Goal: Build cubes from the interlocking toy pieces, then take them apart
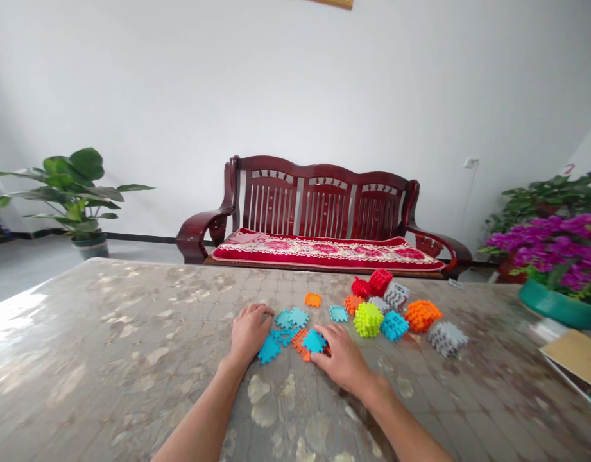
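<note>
Low on the table, my left hand (250,328) rests just left of a loose group of interlocking tiles. Its fingers are partly stretched and look empty. My right hand (342,357) has its thumb and fingers closed at the edge of a blue puzzle tile (314,341). Orange puzzle tiles (299,342) lie beneath and beside that tile. Between the hands, another blue tile (269,350) and light teal tiles (298,317) lie flat and overlap. Farther back are a single orange tile (313,299) and a single teal tile (338,313).
Right of my hands stand tile stacks: lime green (368,319), blue (394,326), orange (422,315), grey (448,338) and red (380,282). A flowerpot (559,305) and a tan book (575,356) sit at the table's right. Beyond the table (145,346) is a wooden bench (324,199).
</note>
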Demonstrator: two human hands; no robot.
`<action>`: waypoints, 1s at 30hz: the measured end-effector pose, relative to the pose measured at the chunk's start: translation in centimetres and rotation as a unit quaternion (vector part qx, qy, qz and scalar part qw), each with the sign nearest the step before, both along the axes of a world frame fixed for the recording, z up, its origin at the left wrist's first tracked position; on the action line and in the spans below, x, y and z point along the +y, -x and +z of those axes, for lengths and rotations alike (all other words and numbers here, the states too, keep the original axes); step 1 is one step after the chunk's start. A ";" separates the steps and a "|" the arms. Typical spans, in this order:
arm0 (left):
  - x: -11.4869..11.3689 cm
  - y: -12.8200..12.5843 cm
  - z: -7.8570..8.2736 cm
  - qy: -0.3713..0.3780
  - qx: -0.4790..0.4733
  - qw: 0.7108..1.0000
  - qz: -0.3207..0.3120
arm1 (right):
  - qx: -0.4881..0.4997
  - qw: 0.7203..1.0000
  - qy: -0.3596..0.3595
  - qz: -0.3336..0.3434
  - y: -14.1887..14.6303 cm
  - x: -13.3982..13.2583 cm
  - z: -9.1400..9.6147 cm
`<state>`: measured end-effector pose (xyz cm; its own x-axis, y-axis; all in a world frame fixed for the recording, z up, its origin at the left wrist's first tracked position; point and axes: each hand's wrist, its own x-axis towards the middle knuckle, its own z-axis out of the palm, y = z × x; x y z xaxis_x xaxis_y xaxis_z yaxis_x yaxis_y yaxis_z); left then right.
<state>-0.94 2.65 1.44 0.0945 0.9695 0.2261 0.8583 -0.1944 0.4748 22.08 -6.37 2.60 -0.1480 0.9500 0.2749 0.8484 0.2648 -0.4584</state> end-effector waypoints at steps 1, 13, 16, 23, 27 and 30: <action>0.1 0.0 -0.1 0.000 0.001 1.000 -0.001 | 0.013 1.000 -0.008 -0.001 0.0 -0.1 -0.3; 0.0 0.0 0.2 0.004 0.010 1.000 -0.006 | 0.094 0.991 -0.087 -0.031 0.1 -0.9 -1.5; -0.1 0.0 0.2 0.003 0.012 1.000 -0.005 | 0.133 0.987 -0.083 -0.026 -0.1 -0.8 -1.8; 0.2 0.1 -0.1 0.001 0.005 1.000 -0.001 | 0.166 0.983 -0.066 -0.035 -0.4 -0.6 -2.1; 0.5 0.2 -0.2 0.002 -0.016 1.000 -0.001 | 0.169 0.983 -0.059 -0.043 -0.4 -0.5 -2.1; 0.6 0.3 -0.3 0.001 -0.023 1.000 -0.001 | 0.170 0.983 -0.061 -0.044 -0.3 -0.5 -2.1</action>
<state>-1.21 3.27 1.12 0.0859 0.9698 0.2282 0.8356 -0.1949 0.5136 22.39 -6.84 0.52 0.0527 0.9116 0.4076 0.6742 0.2687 -0.6880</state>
